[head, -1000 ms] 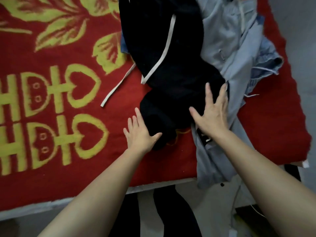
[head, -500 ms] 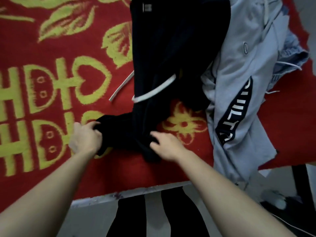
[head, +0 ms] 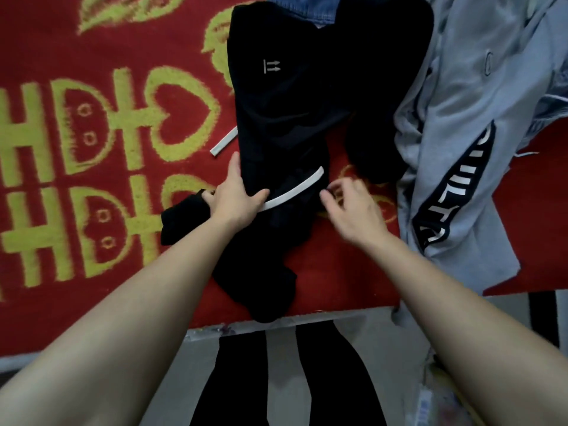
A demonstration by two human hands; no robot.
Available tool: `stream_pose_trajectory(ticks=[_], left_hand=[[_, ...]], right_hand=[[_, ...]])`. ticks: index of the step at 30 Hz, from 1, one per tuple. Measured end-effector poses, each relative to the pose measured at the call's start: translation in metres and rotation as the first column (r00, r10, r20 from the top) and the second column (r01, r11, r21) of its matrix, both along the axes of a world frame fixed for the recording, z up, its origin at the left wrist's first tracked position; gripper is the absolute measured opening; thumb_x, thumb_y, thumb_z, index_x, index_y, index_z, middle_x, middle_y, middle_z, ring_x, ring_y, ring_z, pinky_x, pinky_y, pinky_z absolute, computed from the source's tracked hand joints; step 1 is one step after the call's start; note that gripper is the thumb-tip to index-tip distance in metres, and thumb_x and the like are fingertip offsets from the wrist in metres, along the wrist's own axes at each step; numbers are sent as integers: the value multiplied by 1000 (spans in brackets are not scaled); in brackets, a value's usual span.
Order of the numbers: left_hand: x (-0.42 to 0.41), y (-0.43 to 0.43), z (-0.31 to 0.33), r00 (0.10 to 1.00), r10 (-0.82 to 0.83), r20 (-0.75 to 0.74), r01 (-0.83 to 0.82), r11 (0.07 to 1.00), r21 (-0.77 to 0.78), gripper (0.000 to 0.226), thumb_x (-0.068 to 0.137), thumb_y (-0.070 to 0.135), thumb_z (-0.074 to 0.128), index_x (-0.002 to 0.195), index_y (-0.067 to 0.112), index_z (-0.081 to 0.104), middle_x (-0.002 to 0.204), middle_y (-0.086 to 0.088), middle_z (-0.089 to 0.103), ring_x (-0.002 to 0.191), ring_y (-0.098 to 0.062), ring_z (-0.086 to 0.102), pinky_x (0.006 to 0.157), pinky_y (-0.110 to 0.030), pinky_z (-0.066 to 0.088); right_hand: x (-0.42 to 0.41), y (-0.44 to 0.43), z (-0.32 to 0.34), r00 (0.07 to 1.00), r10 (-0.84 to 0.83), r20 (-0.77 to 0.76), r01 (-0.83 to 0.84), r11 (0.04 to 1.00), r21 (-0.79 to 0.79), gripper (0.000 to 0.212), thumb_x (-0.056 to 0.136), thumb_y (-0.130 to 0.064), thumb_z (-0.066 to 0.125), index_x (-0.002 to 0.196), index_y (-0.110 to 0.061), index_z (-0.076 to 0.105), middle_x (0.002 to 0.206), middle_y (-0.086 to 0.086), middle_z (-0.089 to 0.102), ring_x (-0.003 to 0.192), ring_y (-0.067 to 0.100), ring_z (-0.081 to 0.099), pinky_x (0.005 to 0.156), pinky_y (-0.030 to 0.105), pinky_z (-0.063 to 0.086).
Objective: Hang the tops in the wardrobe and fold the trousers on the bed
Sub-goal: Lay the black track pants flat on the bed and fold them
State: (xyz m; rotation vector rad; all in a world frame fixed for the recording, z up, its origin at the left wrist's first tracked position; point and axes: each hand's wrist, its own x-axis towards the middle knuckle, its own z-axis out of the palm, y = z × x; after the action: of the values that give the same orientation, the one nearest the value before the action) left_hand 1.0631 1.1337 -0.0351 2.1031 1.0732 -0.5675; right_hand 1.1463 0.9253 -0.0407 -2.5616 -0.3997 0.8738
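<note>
Black trousers (head: 285, 96) with a white drawstring (head: 295, 192) lie crumpled across the red bed cover (head: 92, 56). A small white logo shows near their top. My left hand (head: 236, 195) lies flat on the trousers' left edge, fingers spread, thumb touching the drawstring. My right hand (head: 350, 207) hovers just right of the fabric with its fingers curled loosely, holding nothing. One black leg end reaches the bed's front edge. A grey garment (head: 461, 149) with a black lettered stripe lies to the right.
Blue denim (head: 310, 7) peeks out behind the black trousers at the top. The bed cover bears yellow characters (head: 92, 133) on the left. The bed's front edge (head: 307, 318) runs below my hands, with my dark-clad legs (head: 276, 379) and the floor beneath.
My left hand has let go of the bunched leg end and moved right onto the trousers. My right hand has lifted off the fabric and moved right. The trousers lie more spread out.
</note>
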Motion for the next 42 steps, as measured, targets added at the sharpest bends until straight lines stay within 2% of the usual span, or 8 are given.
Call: stream_pose_trajectory(ticks=[5, 11, 15, 19, 23, 29, 33, 42], left_hand=[[-18, 9, 7, 992, -96, 77, 93, 995, 46, 31, 85, 25, 55, 112, 37, 65, 100, 6, 71, 107, -23, 59, 95, -34, 23], [-58, 59, 15, 768, -414, -489, 504, 862, 62, 14, 81, 21, 49, 82, 20, 63, 76, 0, 59, 83, -29, 58, 102, -48, 30], [-78, 83, 10, 802, -181, -570, 245, 969, 37, 26, 92, 23, 41, 91, 14, 65, 93, -6, 65, 90, -33, 57, 103, -50, 30], [-64, 87, 7, 926, 342, -161, -274, 900, 339, 35, 98, 37, 34, 105, 15, 60, 118, -13, 63, 118, -37, 51, 106, -50, 25], [-19, 87, 2, 859, 495, 128, -499, 867, -3, 69, 81, 79, 41, 118, 23, 55, 120, -1, 63, 117, -27, 55, 107, -47, 38], [4, 68, 5, 925, 333, 185, -326, 943, -65, 40, 80, 21, 60, 120, 28, 63, 111, 1, 69, 106, -23, 63, 91, -33, 50], [-31, 75, 2, 934, 339, 111, -338, 941, -33, 35, 77, 7, 52, 102, 26, 66, 99, 1, 68, 95, -25, 63, 83, -35, 53], [-97, 100, -4, 832, 554, 6, -542, 816, -202, 31, 87, -3, 51, 100, 22, 63, 95, -7, 68, 85, -31, 69, 77, -47, 59]], right_hand=[[39, 38, 6, 949, -105, 296, 72, 990, 118, 49, 97, -34, 52, 141, -13, 45, 142, 12, 40, 130, 29, 44, 106, 39, 38], [62, 104, 11, 860, 188, 475, -257, 963, 85, 68, 96, -30, 52, 155, -9, 27, 164, 14, 14, 146, 31, 30, 114, 41, 36], [44, 117, -1, 837, 540, 90, -541, 841, -21, 84, 92, -22, 55, 159, -28, 6, 163, 7, 19, 134, 36, 45, 101, 47, 47], [8, 100, -7, 696, 717, 23, -702, 687, -188, 63, 94, -15, 49, 152, -33, 32, 135, 9, 43, 114, 36, 55, 86, 46, 50], [-19, 78, -4, 580, 814, -23, -802, 566, -194, 60, 95, -21, 49, 151, -33, 34, 130, 7, 42, 113, 30, 52, 80, 40, 48], [-14, 76, -2, 881, 433, -191, -451, 890, -61, 40, 96, -42, 42, 134, -33, 53, 126, 13, 66, 113, 35, 62, 96, 42, 50], [-3, 103, -5, 993, 106, 43, -107, 994, 22, 32, 97, -30, 46, 128, -26, 56, 123, 10, 64, 111, 34, 61, 96, 42, 48], [-25, 146, -22, 922, 345, -178, -326, 937, 128, 53, 98, -31, 52, 148, -22, 40, 127, 6, 55, 115, 26, 56, 101, 36, 43]])
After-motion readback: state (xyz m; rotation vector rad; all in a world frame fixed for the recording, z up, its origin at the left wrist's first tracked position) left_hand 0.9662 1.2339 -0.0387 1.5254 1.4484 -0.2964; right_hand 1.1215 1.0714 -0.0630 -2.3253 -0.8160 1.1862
